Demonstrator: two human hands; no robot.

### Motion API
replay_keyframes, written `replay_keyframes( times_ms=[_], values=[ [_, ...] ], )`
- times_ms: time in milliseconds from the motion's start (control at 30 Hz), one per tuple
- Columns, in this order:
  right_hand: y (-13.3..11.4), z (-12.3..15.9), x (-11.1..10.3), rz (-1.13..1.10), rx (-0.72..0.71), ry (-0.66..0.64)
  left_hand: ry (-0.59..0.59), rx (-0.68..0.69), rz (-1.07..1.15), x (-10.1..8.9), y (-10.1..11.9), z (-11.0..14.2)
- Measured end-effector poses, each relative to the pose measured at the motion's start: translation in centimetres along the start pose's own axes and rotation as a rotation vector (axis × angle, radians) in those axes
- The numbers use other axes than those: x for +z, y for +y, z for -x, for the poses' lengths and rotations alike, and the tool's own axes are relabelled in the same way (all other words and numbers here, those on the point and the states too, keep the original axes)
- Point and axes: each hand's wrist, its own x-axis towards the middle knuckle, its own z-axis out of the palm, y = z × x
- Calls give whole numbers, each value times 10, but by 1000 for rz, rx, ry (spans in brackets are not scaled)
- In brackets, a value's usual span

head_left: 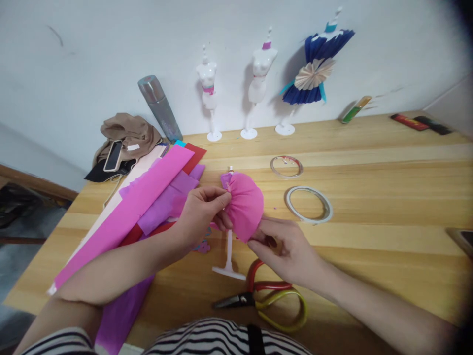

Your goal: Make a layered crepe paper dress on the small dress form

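A gathered fan of pink crepe paper [247, 204] covers most of a small white mannequin [229, 249], whose stand tilts over the wooden table. My left hand [207, 209] pinches the fan's gathered edge between thumb and forefinger, near the mannequin's chest. At the fan's lower right rim, my right hand [279, 244] holds the paper's edge between thumb and fingers. A bit of purple paper [225, 181] shows at the mannequin's shoulder. Below my right hand lie scissors [258, 298] with one red and one yellow handle. The mannequin's torso is mostly hidden behind the fan and my fingers.
Pink, purple and red crepe paper [125, 212] lies at the left. Two tape rolls, one white [309, 204] and one thinner [287, 167], rest at the right. Mannequins [257, 74] stand along the wall, one in a blue paper dress [306, 93]. A grey flask [160, 108] stands at back left.
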Motion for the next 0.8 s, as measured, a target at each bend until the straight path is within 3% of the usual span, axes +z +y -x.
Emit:
replay_keyframes(
  times_ms=[167, 300, 467, 567, 700, 800],
  values=[
    [15, -4, -18, -187, 143, 159, -10, 37, -50, 1, -2, 4],
    [21, -11, -34, -116, 100, 337, -100, 89, -165, 2, -5, 8],
    [10, -16, -45, 1, -58, 144, -211, 411, -635, 2, -4, 12],
    [4, -19, -45, 5, -54, 18, -243, 576, -863, 3, -3, 12],
    [-2, -21, -40, 2, -27, -69, -283, 627, -989, 5, -5, 11],
    [-2, -20, -36, -41, 35, -80, -291, 610, -957, 6, -5, 11]
  ],
)
